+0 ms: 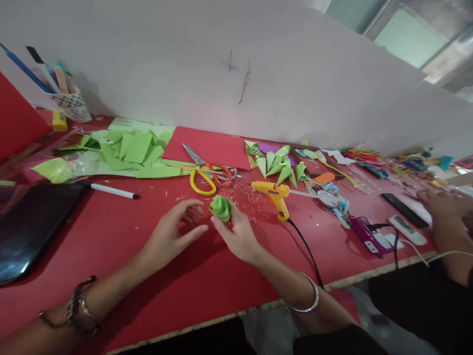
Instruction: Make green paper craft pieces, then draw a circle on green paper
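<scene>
Lower middle of the frame: we have the small green paper roll (220,208) in our right hand (240,234), thumb and fingers pinched on its side, over the red table (203,286). Our left hand (177,231) is just beside it, to the left, fingers parted and curved, gripping nothing.

Risks, as we judge them. The roll's top folds look loose and one hand alone bears it: a slack pinch could let it unwind, a hard one could crush it. Whether anything fixes the layers, we cannot tell.

Yellow glue gun (273,192) lies near, to the right of the roll, nozzle toward the left. Hot or cold, we cannot tell; if hot, a careless sweep of the right knuckles could mean a burn. Its black cord (306,246) runs down close by the bangle (317,296) on our right forearm; a snag there could drag the gun.

Centre of the frame: a scissor blade (192,154) points to the upper left. Reaching past it for the green paper (136,148) could nick a finger. Scattered paper bits (254,202) could cling to any wet glue.
</scene>
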The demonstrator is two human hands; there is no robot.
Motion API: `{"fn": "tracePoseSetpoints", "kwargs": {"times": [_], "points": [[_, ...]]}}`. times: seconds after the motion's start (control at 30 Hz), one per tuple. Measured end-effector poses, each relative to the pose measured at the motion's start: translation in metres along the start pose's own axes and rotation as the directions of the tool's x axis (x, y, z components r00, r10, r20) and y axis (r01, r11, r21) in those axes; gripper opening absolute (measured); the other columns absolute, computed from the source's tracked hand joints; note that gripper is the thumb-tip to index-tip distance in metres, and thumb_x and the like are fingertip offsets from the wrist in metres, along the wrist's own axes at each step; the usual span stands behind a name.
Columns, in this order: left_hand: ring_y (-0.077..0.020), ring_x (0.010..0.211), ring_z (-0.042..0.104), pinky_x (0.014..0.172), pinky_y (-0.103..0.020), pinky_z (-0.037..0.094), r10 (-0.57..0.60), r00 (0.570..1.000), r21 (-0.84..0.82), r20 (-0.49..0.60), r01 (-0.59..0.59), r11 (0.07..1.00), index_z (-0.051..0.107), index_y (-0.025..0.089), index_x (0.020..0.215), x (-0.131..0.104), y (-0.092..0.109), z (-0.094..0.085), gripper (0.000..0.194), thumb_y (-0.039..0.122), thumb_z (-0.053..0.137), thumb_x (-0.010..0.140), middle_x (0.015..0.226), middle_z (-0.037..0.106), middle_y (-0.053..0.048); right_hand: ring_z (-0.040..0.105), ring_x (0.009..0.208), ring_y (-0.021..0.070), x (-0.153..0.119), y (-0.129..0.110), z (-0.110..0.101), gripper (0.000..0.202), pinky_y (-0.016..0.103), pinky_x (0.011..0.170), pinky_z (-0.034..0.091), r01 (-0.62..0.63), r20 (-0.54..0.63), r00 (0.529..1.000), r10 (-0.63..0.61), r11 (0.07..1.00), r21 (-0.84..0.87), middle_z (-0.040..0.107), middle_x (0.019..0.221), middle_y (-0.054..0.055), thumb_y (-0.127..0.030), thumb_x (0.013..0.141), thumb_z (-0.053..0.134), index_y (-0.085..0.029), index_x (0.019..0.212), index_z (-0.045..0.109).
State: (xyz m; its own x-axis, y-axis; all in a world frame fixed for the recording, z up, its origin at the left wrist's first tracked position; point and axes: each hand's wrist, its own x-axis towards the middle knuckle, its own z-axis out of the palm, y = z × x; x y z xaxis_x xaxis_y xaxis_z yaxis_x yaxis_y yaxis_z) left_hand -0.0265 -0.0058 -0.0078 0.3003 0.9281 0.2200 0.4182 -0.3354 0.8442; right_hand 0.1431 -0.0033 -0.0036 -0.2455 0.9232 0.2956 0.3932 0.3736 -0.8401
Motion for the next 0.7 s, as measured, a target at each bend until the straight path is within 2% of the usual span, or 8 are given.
{"fn": "tracePoseSetpoints", "kwargs": {"times": [0.07, 0.13, 0.27, 0.47, 0.57, 0.7], "points": [[-0.0143, 0.075, 0.058, 0.071, -0.029, 0.048, 0.041, 0.998, -0.012, -0.045, -0.042, 0.999, 0.043, 0.019, 0.111, -0.0011, 0.0025, -0.0030, 0.037, 0.032, 0.052, 0.077, 0.090, 0.059, -0.004, 0.056, 0.070, 0.0147, 0.0005, 0.0015, -0.0005, 0.018, 0.025, 0.063, 0.044, -0.028, 0.065, 0.997, 0.032, 0.998, -0.062, 0.060, 0.081, 0.002, -0.023, 0.079, 0.048, -0.019, 0.096, 0.049], [-0.0147, 0.076, 0.058, 0.072, -0.029, 0.048, 0.079, 0.996, 0.036, -0.045, -0.077, 0.996, 0.047, 0.018, 0.107, -0.0019, 0.0056, -0.0050, 0.032, 0.031, 0.051, 0.078, 0.092, 0.060, -0.005, 0.057, 0.074, 0.0157, 0.0008, 0.0030, -0.0004, 0.017, 0.026, 0.065, 0.044, -0.039, 0.108, 0.993, 0.051, 0.993, -0.110, 0.060, 0.082, 0.002, -0.020, 0.078, 0.048, -0.020, 0.095, 0.049], [-0.0151, 0.079, 0.058, 0.072, -0.028, 0.048, 0.121, 0.992, 0.126, -0.041, -0.115, 0.985, 0.050, 0.018, 0.103, -0.0019, 0.0084, -0.0063, 0.026, 0.031, 0.047, 0.080, 0.094, 0.060, -0.005, 0.056, 0.082, 0.0169, 0.0011, 0.0045, -0.0010, 0.020, 0.028, 0.072, 0.043, -0.030, 0.125, 0.991, 0.056, 0.979, -0.199, 0.059, 0.089, 0.003, -0.015, 0.076, 0.048, -0.021, 0.096, 0.047], [-0.0171, 0.095, 0.053, 0.080, -0.030, 0.045, 0.239, 0.968, 0.265, -0.075, -0.211, 0.941, 0.049, 0.022, 0.106, -0.0006, 0.0068, -0.0090, 0.027, 0.028, 0.048, 0.081, 0.101, 0.056, -0.004, 0.051, 0.091, 0.0187, 0.0013, 0.0040, -0.0032, 0.026, 0.032, 0.077, 0.041, 0.061, 0.166, 0.986, -0.013, 0.955, -0.289, 0.055, 0.096, 0.005, -0.022, 0.074, 0.053, -0.020, 0.099, 0.046], [-0.0165, 0.096, 0.052, 0.082, -0.030, 0.045, 0.296, 0.954, 0.314, -0.057, -0.264, 0.912, 0.049, 0.022, 0.109, -0.0007, 0.0063, -0.0102, 0.028, 0.026, 0.048, 0.081, 0.101, 0.055, -0.004, 0.050, 0.089, 0.0189, 0.0018, 0.0029, -0.0036, 0.026, 0.032, 0.077, 0.040, 0.108, 0.173, 0.983, -0.059, 0.950, -0.292, 0.055, 0.093, 0.005, -0.027, 0.074, 0.054, -0.019, 0.098, 0.047], [-0.0152, 0.091, 0.053, 0.080, -0.029, 0.045, 0.331, 0.942, 0.330, -0.056, -0.295, 0.896, 0.053, 0.022, 0.100, 0.0008, 0.0052, -0.0112, 0.020, 0.024, 0.046, 0.082, 0.096, 0.055, -0.004, 0.049, 0.086, 0.0192, 0.0023, 0.0008, -0.0038, 0.028, 0.032, 0.076, 0.039, 0.141, 0.166, 0.982, -0.093, 0.942, -0.304, 0.055, 0.090, 0.006, -0.037, 0.076, 0.053, -0.018, 0.096, 0.049]]}}
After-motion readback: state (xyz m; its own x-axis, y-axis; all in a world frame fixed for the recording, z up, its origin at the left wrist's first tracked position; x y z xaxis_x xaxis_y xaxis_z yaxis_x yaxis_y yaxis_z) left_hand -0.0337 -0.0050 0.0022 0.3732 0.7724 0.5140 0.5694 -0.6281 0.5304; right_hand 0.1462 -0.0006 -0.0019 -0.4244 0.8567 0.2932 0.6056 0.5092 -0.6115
